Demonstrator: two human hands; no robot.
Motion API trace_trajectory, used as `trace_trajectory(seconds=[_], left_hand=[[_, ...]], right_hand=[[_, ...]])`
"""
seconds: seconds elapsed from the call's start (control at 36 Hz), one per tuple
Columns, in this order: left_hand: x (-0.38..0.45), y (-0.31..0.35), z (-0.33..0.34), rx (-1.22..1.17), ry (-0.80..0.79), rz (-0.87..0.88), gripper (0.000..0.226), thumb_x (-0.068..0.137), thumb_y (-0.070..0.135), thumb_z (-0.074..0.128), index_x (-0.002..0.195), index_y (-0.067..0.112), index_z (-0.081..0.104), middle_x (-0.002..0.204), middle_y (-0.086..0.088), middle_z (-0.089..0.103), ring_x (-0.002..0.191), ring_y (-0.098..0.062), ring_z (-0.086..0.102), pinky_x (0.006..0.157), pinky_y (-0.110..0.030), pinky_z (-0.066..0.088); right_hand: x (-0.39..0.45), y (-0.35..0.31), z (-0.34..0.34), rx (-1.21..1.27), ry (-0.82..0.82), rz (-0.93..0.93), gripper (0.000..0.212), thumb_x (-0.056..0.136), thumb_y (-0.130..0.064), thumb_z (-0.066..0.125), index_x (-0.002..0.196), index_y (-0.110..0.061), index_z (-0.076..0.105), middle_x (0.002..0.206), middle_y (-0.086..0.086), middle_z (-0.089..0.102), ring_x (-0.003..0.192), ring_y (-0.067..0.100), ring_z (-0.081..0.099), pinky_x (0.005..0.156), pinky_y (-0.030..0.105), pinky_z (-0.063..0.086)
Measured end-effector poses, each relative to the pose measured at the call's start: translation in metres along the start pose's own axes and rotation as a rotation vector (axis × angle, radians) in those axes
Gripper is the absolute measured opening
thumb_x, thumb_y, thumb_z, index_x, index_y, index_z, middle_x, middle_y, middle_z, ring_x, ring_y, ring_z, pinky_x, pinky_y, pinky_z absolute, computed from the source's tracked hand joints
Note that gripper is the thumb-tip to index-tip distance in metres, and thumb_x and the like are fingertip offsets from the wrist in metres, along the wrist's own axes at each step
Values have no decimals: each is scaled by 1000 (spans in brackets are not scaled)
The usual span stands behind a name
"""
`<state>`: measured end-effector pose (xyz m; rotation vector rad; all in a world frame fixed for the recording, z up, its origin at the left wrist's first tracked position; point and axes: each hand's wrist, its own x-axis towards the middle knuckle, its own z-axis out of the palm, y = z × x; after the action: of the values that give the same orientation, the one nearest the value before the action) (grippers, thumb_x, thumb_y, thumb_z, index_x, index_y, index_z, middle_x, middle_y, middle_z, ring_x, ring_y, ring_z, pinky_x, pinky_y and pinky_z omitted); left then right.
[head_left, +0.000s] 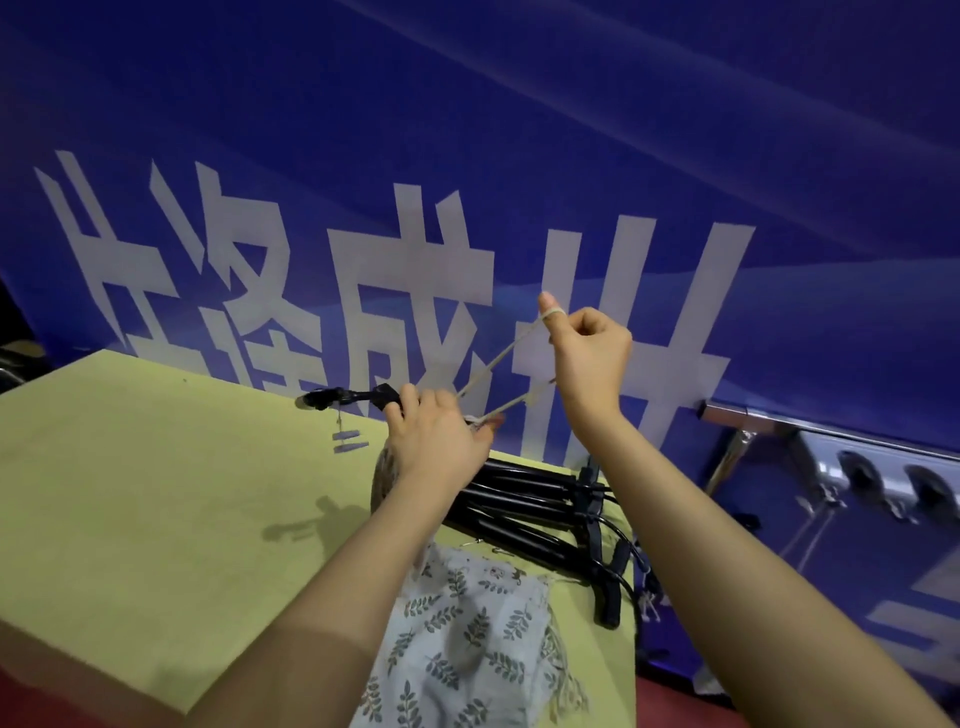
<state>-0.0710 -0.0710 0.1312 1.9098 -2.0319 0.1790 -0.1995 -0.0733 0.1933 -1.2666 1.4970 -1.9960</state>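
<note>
The elastic band (498, 358) was pale beige and thin. It was stretched taut into a long, narrow loop and ran diagonally from the left hand (441, 441) up to a raised fingertip of the right hand (589, 358). The black rod (363, 396) was held roughly level above the table, its pale tip pointing left. Two small light tags (348, 441) hung from it on a thread.

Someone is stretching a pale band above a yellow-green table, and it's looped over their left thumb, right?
Not quite. The head view shows the pale band looped over the thumb of the right hand, raised above the yellow-green table. The left hand grips a black tool at the band's other end, lower down.
</note>
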Motion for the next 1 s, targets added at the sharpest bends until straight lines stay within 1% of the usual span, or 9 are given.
trace_trajectory(seconds=[0.11,0.31,0.42,0.56,0.64,0.75,0.86,0.94,1.0], left_hand=[[-6,2,-17,-23,39,-18,92,80,81,16,114,6,57,113,-10,59,107,-27,42,88,-41,33],[-3,5,-58,-64,-14,11,41,98,32,29,114,10,59,118,-8,58,115,-29,39,93,-41,31],[-3,15,-80,-28,-67,74,35,96,27,35,120,11,56,122,-7,55,120,-30,41,91,-42,36],[-12,43,-105,13,-25,119,28,98,17,38,119,8,55,117,-9,58,106,-30,59,72,-35,42],[-22,64,-114,68,31,207,26,95,6,41,115,7,57,110,-8,61,97,-29,63,64,-33,37],[-39,94,-121,46,136,284,25,98,11,38,113,6,57,108,-9,62,97,-30,62,63,-35,39],[-60,126,-125,-48,253,374,30,99,23,36,112,6,57,110,-9,63,104,-30,57,77,-37,41],[-71,149,-128,-38,398,409,19,80,31,67,79,12,67,73,-2,68,70,-22,64,62,-29,44],[-80,173,-129,-77,476,441,22,69,27,78,61,15,61,53,1,60,49,-19,57,50,-24,40]], right_hand=[[-1,-14,-5,38,38,-6,42,87,-33,66,60,-5,52,58,7,50,55,11,43,55,12,43],[-8,-44,-10,84,115,-81,40,87,-28,67,60,-6,48,53,1,39,50,6,34,51,10,38],[-11,-63,-24,75,159,-136,40,88,-27,66,59,-8,46,52,-2,38,49,4,33,51,12,36],[-13,-86,-62,-41,208,-255,38,93,-25,59,64,-4,48,54,-2,37,48,3,33,48,12,30],[-14,-93,-82,-147,212,-312,42,94,-24,58,58,-17,39,52,-8,35,46,2,34,48,14,28],[-19,-92,-119,-260,256,-364,41,93,-26,59,58,-18,40,51,-9,37,47,4,36,47,14,27],[-21,-88,-164,-330,326,-406,36,94,-28,58,65,-11,45,54,-8,39,49,7,36,50,20,28],[-19,-91,-199,-384,354,-422,34,96,-31,52,69,-13,42,59,-9,39,52,8,35,51,28,29],[-18,-93,-229,-409,359,-430,33,98,-31,50,71,-14,41,59,-9,39,53,8,35,51,29,28]])
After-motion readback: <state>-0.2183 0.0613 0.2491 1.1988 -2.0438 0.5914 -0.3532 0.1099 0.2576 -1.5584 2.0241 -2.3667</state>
